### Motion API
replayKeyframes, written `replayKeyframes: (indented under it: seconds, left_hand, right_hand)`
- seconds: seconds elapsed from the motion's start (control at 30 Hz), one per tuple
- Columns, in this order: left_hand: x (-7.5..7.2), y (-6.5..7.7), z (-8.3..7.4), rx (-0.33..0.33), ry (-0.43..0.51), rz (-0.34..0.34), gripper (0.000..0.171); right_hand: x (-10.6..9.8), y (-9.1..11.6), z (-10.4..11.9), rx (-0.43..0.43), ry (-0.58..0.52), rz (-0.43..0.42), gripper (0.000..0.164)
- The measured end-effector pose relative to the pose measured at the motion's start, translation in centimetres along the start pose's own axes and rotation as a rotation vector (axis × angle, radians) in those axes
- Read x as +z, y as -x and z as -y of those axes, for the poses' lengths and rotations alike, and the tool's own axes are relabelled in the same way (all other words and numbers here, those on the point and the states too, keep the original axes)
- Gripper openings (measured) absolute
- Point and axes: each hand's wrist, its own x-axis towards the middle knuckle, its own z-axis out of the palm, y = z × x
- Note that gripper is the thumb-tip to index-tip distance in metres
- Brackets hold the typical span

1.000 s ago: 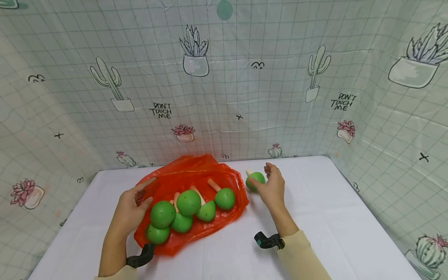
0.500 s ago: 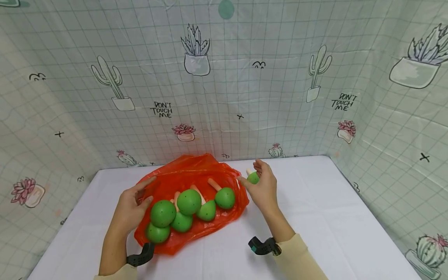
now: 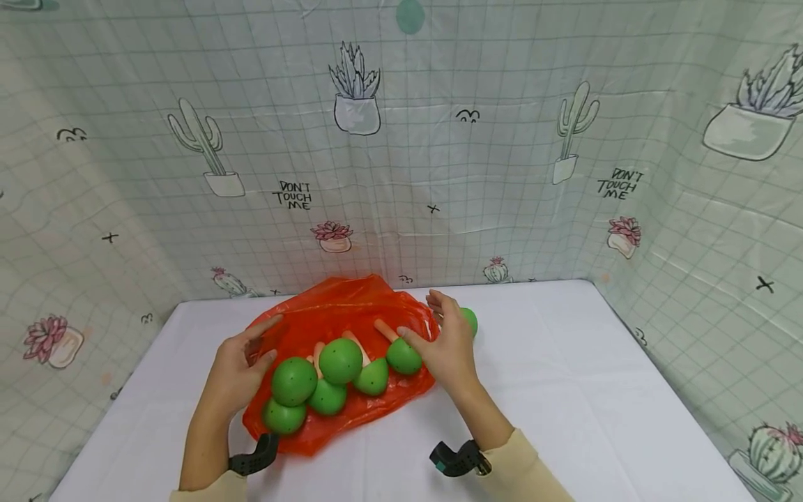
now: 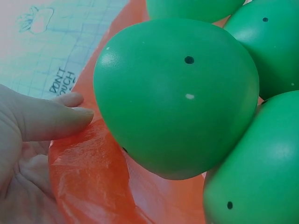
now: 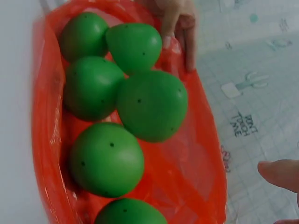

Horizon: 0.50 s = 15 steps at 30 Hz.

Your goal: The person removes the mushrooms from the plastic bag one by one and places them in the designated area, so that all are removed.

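Observation:
A red plastic bag (image 3: pixel 341 296) lies with its mouth open on the table, holding several green dotted balls (image 3: pixel 341 361) on pale stick handles. At the bag's left side, my left hand (image 3: pixel 233 380) holds its edge between thumb (image 4: pixel 51 119) and fingers. Over the right rim hovers my right hand (image 3: pixel 448 352), fingers spread and nothing between them, near the rightmost ball in the bag (image 3: pixel 404 357). One more green ball (image 3: pixel 470 322) lies outside the bag, partly hidden behind the right hand.
A white table (image 3: pixel 564 390) carries everything. Patterned fabric (image 3: pixel 389 167) with cactus drawings rises behind it and on both sides. Black camera mounts (image 3: pixel 461 459) sit on the wrists.
My right hand has moved left from the green ball outside the bag to the bag's right rim. That ball stays in place. The left hand holds still.

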Motion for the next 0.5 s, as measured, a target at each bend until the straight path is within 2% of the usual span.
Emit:
replayKeyframes:
  seconds: [0.23,0.5]
  left_hand:
    - [0.0,0.0,0.2,0.022,0.009,-0.009,0.057]
    - [0.0,0.0,0.2,0.032,0.009,-0.014,0.057]
  right_hand:
    - [1.7,0.9,0.7,-0.071,-0.037,0.054,0.075]
    - [3.4,2.2,1.3,-0.096,-0.022,0.141,0.074]
